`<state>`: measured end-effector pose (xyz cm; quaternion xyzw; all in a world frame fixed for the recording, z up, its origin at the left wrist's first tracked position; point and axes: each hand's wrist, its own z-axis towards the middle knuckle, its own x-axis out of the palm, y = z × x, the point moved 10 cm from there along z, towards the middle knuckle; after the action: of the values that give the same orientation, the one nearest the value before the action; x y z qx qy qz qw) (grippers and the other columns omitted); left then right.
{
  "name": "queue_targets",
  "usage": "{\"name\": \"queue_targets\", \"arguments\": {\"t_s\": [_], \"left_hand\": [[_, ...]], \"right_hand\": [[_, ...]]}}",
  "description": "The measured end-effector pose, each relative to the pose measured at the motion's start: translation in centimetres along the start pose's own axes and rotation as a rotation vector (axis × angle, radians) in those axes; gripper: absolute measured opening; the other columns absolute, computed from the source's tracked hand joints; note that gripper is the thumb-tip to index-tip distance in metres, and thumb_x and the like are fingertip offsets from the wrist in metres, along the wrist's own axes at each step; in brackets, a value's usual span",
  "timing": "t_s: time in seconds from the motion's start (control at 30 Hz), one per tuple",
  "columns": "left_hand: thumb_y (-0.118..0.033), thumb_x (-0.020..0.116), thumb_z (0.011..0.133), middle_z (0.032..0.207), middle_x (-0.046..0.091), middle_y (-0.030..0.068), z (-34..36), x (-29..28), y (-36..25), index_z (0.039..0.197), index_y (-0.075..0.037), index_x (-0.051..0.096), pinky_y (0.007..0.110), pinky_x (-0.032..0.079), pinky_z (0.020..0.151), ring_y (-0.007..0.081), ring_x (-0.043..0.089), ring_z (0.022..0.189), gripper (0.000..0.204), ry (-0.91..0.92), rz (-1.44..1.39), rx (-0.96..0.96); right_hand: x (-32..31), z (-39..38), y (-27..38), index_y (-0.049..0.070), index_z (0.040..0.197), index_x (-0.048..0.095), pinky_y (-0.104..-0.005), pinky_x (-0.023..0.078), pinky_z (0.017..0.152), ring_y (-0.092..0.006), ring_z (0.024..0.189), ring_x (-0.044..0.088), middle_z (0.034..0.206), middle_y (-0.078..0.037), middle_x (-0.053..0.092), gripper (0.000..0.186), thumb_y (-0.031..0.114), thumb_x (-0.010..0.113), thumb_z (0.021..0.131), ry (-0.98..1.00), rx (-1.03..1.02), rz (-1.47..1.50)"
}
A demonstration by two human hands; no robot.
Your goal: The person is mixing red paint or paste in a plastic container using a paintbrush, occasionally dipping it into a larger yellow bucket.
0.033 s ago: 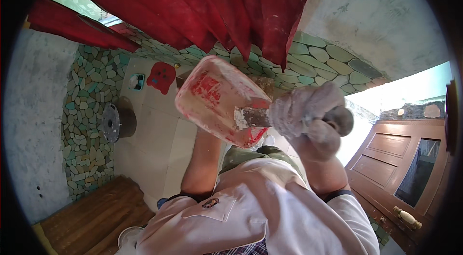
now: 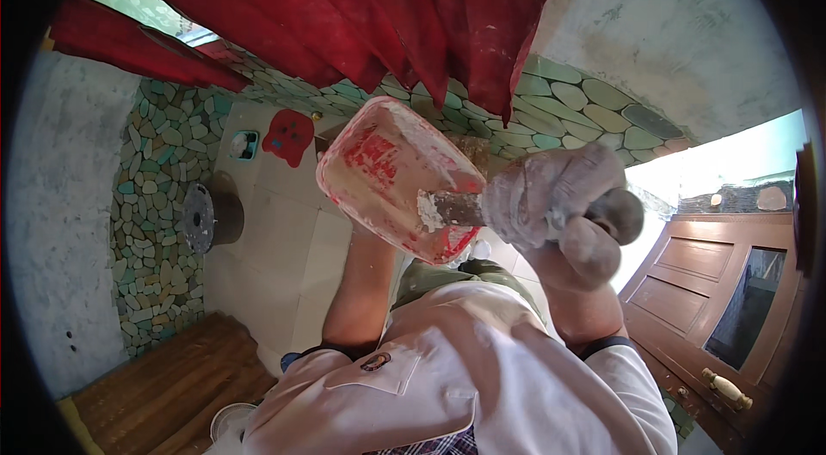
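A red plastic tub, its inside smeared with whitish putty, is held up tilted in front of my chest. My left forearm runs up beneath it; the tub hides my left hand and fingers, which support it from below. My right hand, in a dirty whitish glove, is closed round the handle of a putty knife. The handle's dark rounded end sticks out of my fist. The blade points left over the tub's inside and carries white putty near its tip.
A red curtain hangs ahead along a stone-patterned wall. On the tiled floor to the left are a red stool, a small teal tray and a grey bucket-like cylinder. A brown door stands at right, a wooden surface at lower left.
The tub has shifted very slightly right. My right hand has also moved a little to the right, still round the putty knife.
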<state>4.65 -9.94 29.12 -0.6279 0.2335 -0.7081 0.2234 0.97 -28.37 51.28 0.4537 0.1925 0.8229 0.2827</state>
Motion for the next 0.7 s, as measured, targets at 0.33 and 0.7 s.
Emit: {"name": "queue_targets", "arguments": {"t_s": [0.33,0.7], "left_hand": [[-0.053,0.037,0.094,0.137,0.045,0.0091,1.1,1.5,1.5,0.136,-0.012,0.04,0.045,0.035,0.105,0.0265,0.043,0.126,0.059,0.028,-0.109,-0.05],[-0.052,0.039,0.094,0.134,0.047,0.0093,0.8,1.6,1.9,0.135,-0.01,0.04,0.042,0.038,0.103,0.0256,0.047,0.122,0.058,-0.066,-0.078,-0.119]], "right_hand": [[1.4,-0.4,-4.6,-0.001,0.071,0.053,-0.0312,0.039,0.046,-0.0166,0.05,0.049,0.062,-0.01,0.054,0.011,0.001,0.063,0.076,0.177,0.033,-0.243],[0.8,0.3,-5.7,0.0,0.07,0.052,-0.0275,0.038,0.052,-0.014,0.057,0.049,0.064,-0.005,0.051,0.013,0.004,0.064,0.073,0.139,0.101,-0.326]]}}
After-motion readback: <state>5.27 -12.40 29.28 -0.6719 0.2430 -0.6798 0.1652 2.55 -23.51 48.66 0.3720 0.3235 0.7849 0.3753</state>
